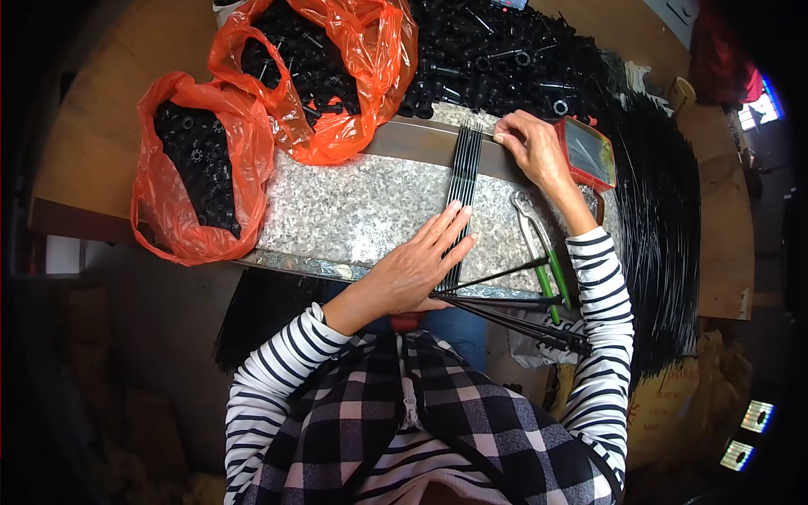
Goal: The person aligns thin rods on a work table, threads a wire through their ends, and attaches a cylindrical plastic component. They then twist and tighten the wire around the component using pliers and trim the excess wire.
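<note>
A row of thin black rods (pixel 464 172) lies side by side across the speckled stone-look worktop, pale tips at the far end. My left hand (pixel 412 263) lies over the near part of the rods, fingers stretched across them and part of the hand beneath at the table edge, holding them. My right hand (pixel 536 150) is by the far tips, thumb and fingers pinched together; whatever is between them is too small to tell. Several longer black pieces (pixel 513 320) stick out to the right from under my left hand. Green-handled pliers (pixel 539 244) lie right of the rods.
A red-rimmed box (pixel 587 153) of thin pins or wires stands beside my right wrist. Two orange plastic bags (pixel 257 126) hold black plastic parts at the left. More black parts (pixel 505 59) are heaped at the back. A thick bundle of black rods (pixel 661 227) hangs over the right side.
</note>
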A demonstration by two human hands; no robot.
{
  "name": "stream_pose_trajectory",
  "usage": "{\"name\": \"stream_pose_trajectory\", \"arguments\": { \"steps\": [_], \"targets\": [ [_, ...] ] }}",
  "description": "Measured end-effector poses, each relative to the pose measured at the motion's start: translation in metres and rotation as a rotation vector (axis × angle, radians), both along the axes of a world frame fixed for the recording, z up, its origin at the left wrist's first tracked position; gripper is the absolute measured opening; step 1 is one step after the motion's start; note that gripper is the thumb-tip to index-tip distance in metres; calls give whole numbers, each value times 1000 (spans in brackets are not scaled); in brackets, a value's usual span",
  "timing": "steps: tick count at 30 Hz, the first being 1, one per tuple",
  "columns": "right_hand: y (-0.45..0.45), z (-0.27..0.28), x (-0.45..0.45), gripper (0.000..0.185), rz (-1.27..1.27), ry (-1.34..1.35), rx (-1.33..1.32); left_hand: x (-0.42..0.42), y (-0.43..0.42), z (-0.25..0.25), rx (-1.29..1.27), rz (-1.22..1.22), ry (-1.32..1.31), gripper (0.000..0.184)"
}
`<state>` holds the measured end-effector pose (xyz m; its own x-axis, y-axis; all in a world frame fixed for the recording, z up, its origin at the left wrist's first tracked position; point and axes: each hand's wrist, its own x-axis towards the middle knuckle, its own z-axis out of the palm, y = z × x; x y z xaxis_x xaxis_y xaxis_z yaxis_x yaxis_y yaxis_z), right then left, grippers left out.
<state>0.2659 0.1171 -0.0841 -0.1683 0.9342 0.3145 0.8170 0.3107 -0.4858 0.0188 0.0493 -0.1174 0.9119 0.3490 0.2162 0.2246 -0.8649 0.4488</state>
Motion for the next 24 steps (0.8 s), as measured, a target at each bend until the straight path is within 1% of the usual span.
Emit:
{"name": "stream_pose_trajectory", "arguments": {
  "steps": [4,5,7,8,10,11,13,16,17,21,23,24],
  "targets": [
    [-2,-7,1,8,14,-14,77,1,0,2,-6,3,-4,92],
    [-2,-5,2,8,15,-15,79,1,1,1,-4,4,-4,92],
    [-2,2,6,7,119,-64,19,1,0,-2,-4,4,-17,92],
    [-1,5,7,7,120,-62,20,0,0,-2,-3,6,-16,92],
    [-1,10,8,11,176,-130,61,1,0,0,-11,-2,-11,93],
    [-1,8,8,11,175,-132,62,1,0,1,-10,-3,-12,93],
    [0,1,8,18,202,-103,164,1,1,3,-6,-5,50,96],
    [-10,1,2,21,136,-122,122,1,0,1,8,-1,45,98],
    [-13,5,0,22,140,-168,100,1,0,0,9,-1,46,98],
    [-9,5,-2,21,177,-140,129,1,1,2,-9,-7,38,99],
    [-3,-3,-2,21,177,-63,178,1,0,2,-16,0,43,99],
    [-4,-2,-4,21,180,-62,180,1,0,1,16,2,45,95]
  ]
}}
